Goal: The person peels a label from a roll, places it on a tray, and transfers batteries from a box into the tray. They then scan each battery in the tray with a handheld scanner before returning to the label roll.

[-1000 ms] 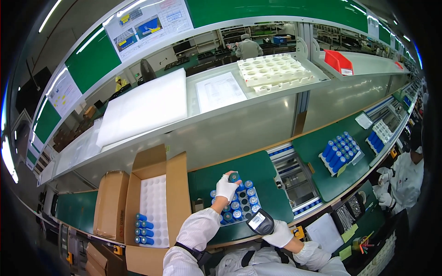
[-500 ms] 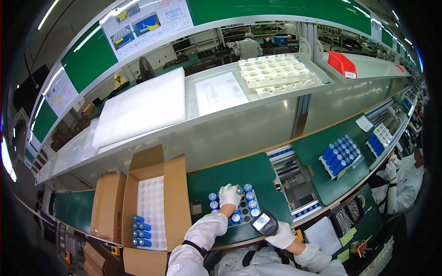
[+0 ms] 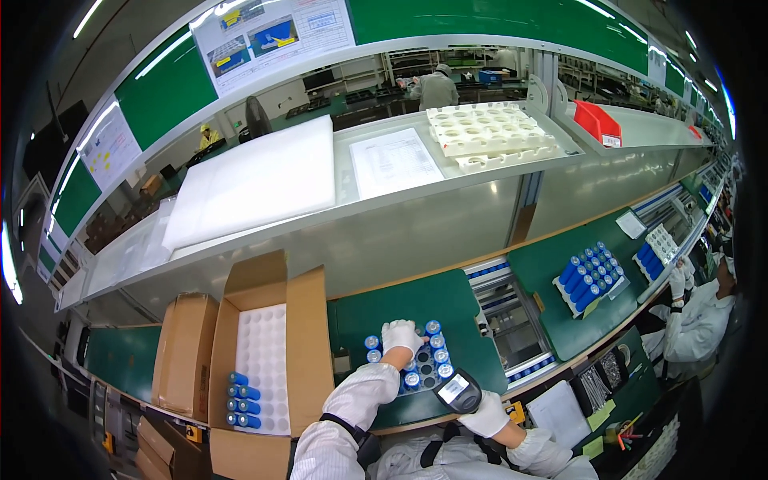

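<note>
My left hand, in a white glove, reaches over a tray of upright blue cylindrical battery cells. Its fingers are curled down among the cells, and what they grip is hidden under the glove. Several round slots of the tray show dark, between my hand and the right row of cells. In my gloved right hand is a dark handheld scanner with a lit screen, held over the tray's near right corner.
Left of the tray stands an open cardboard box with a white foam insert and several blue cells. A roller conveyor runs to the right, past another block of cells. A shelf spans above; a co-worker sits far right.
The whole view has shifted slightly. My left hand stays over the tray, its fingers moved a little, and my right hand still holds the scanner. The co-worker's head has come further into view.
</note>
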`<state>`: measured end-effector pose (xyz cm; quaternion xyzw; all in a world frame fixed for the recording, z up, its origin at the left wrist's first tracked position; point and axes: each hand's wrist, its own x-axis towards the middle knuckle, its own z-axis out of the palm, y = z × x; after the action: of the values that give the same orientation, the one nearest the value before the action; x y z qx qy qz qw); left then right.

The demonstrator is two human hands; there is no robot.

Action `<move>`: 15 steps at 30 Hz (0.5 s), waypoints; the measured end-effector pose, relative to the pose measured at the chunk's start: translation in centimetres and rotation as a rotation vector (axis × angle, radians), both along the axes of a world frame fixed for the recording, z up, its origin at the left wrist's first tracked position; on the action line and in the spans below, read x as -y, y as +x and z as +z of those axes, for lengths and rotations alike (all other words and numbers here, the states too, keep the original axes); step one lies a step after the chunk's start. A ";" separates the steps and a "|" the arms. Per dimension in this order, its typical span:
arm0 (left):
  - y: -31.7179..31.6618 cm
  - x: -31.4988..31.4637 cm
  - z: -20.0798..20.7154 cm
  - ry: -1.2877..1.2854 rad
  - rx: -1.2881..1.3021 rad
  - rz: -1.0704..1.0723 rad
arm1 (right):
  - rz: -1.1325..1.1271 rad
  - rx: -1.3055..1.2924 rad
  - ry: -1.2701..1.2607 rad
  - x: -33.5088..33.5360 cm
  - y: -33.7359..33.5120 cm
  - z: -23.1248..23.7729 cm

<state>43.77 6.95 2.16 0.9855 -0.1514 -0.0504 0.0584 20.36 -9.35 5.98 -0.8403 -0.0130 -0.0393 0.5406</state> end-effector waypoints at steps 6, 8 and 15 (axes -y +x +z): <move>0.8 -3.8 9.2 -0.299 -0.061 0.024 | 0.018 0.001 -0.028 -1.5 0.5 -0.7; 0.2 -6.0 10.9 -0.248 -0.087 0.013 | -0.006 0.050 0.029 -2.7 1.0 -0.5; -0.1 -5.4 4.9 -0.041 -0.198 -0.157 | 0.107 -0.017 -0.014 -4.8 1.0 -2.1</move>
<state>43.71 12.31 7.06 0.9594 -0.2227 -0.1487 0.0890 21.36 -4.50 3.91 -0.8425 -0.0537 -0.0028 0.5360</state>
